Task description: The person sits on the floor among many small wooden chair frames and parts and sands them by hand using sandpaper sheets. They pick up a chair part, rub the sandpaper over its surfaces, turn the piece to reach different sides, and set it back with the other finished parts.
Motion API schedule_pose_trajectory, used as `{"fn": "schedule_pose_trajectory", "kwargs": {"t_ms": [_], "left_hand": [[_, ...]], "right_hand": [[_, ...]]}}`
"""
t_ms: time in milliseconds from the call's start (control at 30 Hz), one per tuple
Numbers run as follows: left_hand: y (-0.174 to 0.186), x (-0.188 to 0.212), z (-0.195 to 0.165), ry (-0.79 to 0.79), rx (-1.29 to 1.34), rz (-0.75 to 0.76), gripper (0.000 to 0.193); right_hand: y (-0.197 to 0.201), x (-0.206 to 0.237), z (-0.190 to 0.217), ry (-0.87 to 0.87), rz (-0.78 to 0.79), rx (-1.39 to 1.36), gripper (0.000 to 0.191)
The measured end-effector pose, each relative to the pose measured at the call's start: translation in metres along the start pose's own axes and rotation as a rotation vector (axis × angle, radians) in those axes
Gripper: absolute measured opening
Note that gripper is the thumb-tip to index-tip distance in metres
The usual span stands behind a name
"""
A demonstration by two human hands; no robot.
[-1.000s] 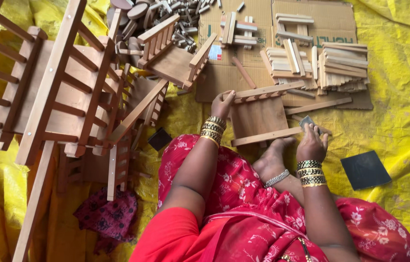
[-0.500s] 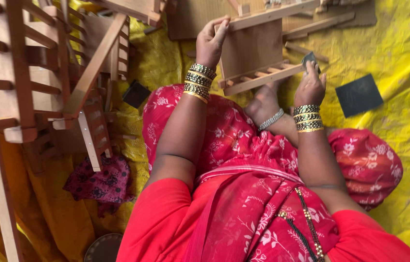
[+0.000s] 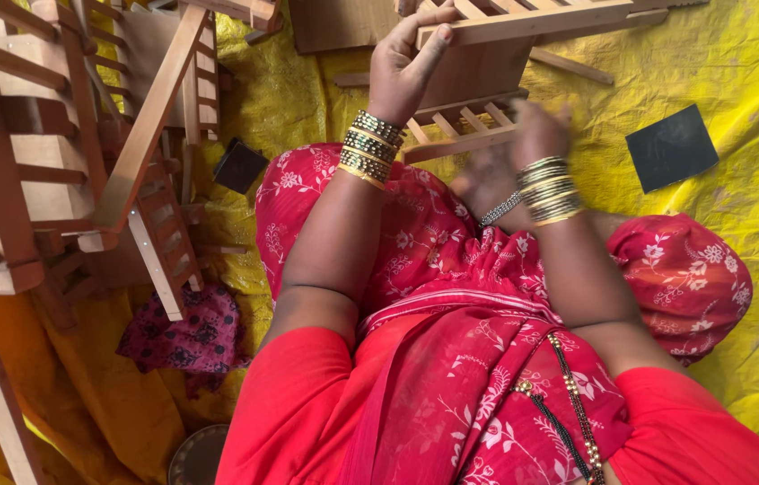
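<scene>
left hand [image 3: 402,63] gripping wooden frame [image 3: 487,67], right hand [image 3: 536,130] blurred

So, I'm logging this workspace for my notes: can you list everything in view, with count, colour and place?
small slatted wooden rack: one, light brown, top centre, left hand holds it
stacked wooden slatted frames: several, brown, left side
dark square sheets: two, black, one right, one left of the knee
yellow plastic ground sheet: one, beneath everything
patterned magenta cloth: one, lower left
round metal dish: one, dark, bottom edge
left hand: bangled, gripping the rack
right hand: bangled, blurred, at the rack's lower edge
</scene>
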State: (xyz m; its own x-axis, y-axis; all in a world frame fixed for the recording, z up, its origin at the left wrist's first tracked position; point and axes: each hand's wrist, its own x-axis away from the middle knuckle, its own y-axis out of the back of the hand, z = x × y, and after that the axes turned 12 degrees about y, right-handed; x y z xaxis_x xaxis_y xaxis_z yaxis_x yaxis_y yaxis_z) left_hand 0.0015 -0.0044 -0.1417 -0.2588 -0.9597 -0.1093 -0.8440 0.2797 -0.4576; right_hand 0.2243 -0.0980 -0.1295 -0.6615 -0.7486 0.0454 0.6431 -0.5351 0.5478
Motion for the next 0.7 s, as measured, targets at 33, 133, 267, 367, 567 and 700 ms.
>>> {"fn": "schedule_pose_trajectory", "kwargs": {"t_ms": [33, 133, 267, 367, 567, 700], "left_hand": [[0.0, 0.0, -0.001, 0.005, 0.022, 0.007, 0.028], [0.001, 0.001, -0.005, 0.008, 0.043, 0.017, 0.029], [0.001, 0.006, -0.013, 0.026, 0.027, 0.028, 0.03], [-0.001, 0.011, -0.02, 0.014, -0.059, 0.033, 0.029], [-0.01, 0.008, -0.028, 0.089, -0.186, -0.043, 0.029], [-0.01, 0.006, -0.025, 0.018, -0.176, -0.03, 0.028]], "right_hand": [[-0.012, 0.01, 0.003, -0.035, 0.142, -0.022, 0.053], [-0.031, 0.044, 0.013, 0.978, 0.593, 0.642, 0.038], [-0.042, 0.061, 0.016, 0.878, 0.768, 0.098, 0.038], [-0.038, 0.025, 0.005, 0.549, 0.684, -0.181, 0.058], [0.014, -0.074, -0.025, 0.509, 0.28, 0.616, 0.027], [0.006, -0.053, -0.014, 0.639, 0.242, 0.97, 0.025]]}}
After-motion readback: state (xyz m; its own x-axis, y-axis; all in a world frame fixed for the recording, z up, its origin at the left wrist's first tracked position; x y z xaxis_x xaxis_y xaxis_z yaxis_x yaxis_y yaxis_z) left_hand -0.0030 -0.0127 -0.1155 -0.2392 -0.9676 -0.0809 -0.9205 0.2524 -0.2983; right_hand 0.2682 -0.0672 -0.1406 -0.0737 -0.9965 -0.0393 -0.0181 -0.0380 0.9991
